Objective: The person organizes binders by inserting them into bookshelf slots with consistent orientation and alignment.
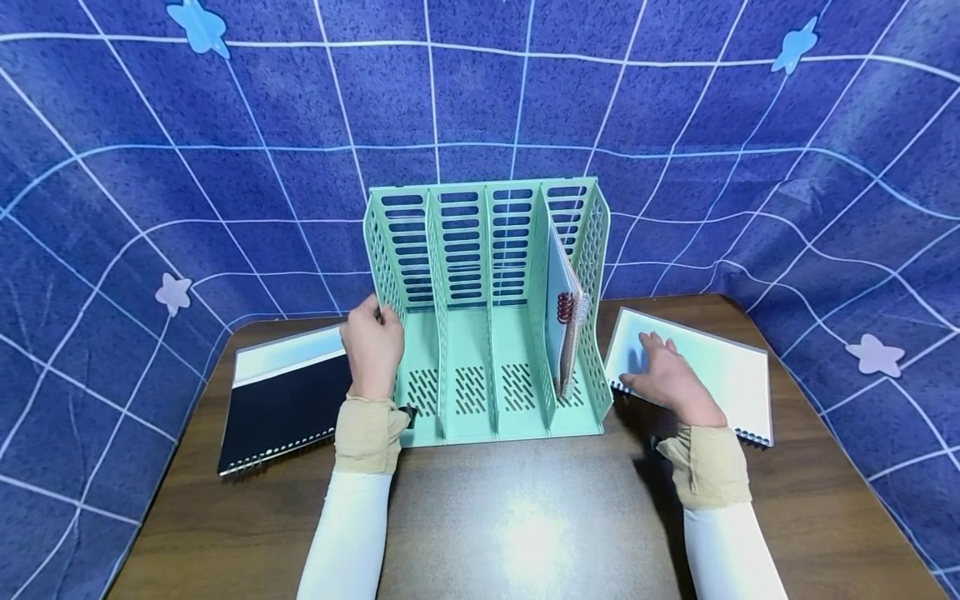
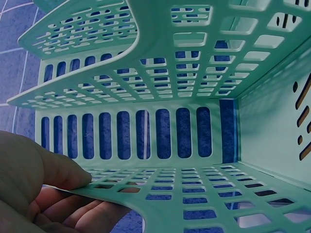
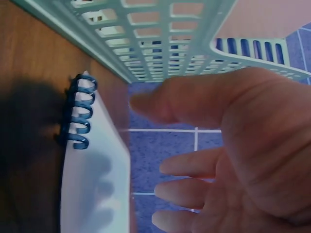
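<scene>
A mint-green file rack (image 1: 468, 417) with tall slotted dividers stands at the middle of the table. My left hand (image 1: 372, 346) grips its left side panel (image 2: 160, 194), the thumb on the inner face and the fingers behind it. Over a white spiral notebook (image 1: 720, 375) to the right of the rack hovers my right hand (image 1: 671, 379), fingers spread and holding nothing. In the right wrist view that notebook (image 3: 92, 189) shows its dark coil and the hand's shadow. Spiral notebooks (image 1: 566, 333), one with a red coil, stand upright in the rack's rightmost compartment.
A black-and-white spiral notebook (image 1: 281, 408) lies on the table left of the rack, partly behind the left hand. The brown wooden table (image 1: 525, 517) ends at a blue fabric backdrop (image 1: 480, 100) with white lines and stars.
</scene>
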`<state>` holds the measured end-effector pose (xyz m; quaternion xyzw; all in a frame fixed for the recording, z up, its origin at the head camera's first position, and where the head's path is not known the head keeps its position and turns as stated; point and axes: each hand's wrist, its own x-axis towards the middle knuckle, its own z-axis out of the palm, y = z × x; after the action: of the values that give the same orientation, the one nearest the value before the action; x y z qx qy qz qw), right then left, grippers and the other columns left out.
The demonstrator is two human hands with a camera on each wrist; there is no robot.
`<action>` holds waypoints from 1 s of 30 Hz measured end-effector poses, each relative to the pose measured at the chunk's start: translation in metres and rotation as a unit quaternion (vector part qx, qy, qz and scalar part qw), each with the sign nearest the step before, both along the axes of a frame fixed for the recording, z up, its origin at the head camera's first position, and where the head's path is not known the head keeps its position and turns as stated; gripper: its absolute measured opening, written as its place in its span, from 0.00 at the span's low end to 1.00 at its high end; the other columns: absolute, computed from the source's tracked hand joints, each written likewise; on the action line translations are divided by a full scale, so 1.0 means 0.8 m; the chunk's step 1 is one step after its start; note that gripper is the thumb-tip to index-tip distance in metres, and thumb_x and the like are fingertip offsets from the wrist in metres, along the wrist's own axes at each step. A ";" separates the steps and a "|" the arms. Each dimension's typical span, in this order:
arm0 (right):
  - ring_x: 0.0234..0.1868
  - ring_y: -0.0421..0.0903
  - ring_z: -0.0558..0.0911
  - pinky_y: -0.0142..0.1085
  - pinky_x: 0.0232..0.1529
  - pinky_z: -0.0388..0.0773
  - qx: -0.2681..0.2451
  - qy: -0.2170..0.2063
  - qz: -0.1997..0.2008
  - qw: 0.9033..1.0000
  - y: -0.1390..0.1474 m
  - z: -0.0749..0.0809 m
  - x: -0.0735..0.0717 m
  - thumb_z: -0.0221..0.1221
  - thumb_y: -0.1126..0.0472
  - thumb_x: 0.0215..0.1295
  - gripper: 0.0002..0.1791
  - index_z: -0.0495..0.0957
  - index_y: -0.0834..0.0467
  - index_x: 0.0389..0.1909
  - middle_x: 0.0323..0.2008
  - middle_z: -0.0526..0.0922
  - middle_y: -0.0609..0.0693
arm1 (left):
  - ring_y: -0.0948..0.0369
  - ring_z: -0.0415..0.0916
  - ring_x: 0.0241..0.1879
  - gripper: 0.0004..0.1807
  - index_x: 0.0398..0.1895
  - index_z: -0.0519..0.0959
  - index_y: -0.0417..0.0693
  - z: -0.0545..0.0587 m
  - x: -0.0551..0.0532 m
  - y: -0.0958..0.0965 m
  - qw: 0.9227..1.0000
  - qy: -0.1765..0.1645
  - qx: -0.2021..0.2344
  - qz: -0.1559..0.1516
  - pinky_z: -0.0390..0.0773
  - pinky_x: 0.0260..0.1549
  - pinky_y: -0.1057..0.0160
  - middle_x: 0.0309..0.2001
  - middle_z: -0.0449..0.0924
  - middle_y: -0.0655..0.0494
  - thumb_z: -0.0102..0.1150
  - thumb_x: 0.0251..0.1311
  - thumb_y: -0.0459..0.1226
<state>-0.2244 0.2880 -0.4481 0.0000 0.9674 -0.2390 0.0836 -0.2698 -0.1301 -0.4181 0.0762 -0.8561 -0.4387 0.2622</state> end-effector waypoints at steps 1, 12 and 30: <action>0.77 0.78 0.44 0.64 0.76 0.43 0.000 -0.007 0.001 1.000 0.000 -0.002 -0.001 0.64 0.52 0.66 0.52 0.47 0.74 0.78 0.78 0.45 0.76 | 0.53 0.62 0.12 0.15 0.25 0.75 0.47 0.000 0.000 0.000 1.000 0.000 0.000 0.000 0.62 0.15 0.57 0.13 0.63 0.54 0.47 0.75 0.35; 0.77 0.78 0.39 0.69 0.73 0.41 0.019 -0.047 -0.003 0.999 -0.001 -0.023 -0.007 0.71 0.46 0.59 0.62 0.43 0.74 0.78 0.77 0.41 0.77 | 0.53 0.62 0.12 0.16 0.24 0.73 0.48 0.002 0.000 0.000 1.000 -0.003 -0.004 0.003 0.62 0.15 0.57 0.13 0.65 0.53 0.48 0.74 0.35; 0.77 0.77 0.42 0.68 0.73 0.46 0.042 -0.071 -0.014 0.997 0.002 -0.035 -0.008 0.71 0.42 0.59 0.63 0.45 0.72 0.79 0.78 0.42 0.76 | 0.54 0.63 0.12 0.14 0.32 0.81 0.48 -0.001 -0.001 -0.001 1.000 -0.009 0.000 0.003 0.62 0.14 0.58 0.15 0.70 0.52 0.48 0.75 0.36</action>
<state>-0.2308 0.2895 -0.4757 0.0336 0.9681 -0.1988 0.1485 -0.2706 -0.1306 -0.4188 0.0831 -0.8583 -0.4370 0.2557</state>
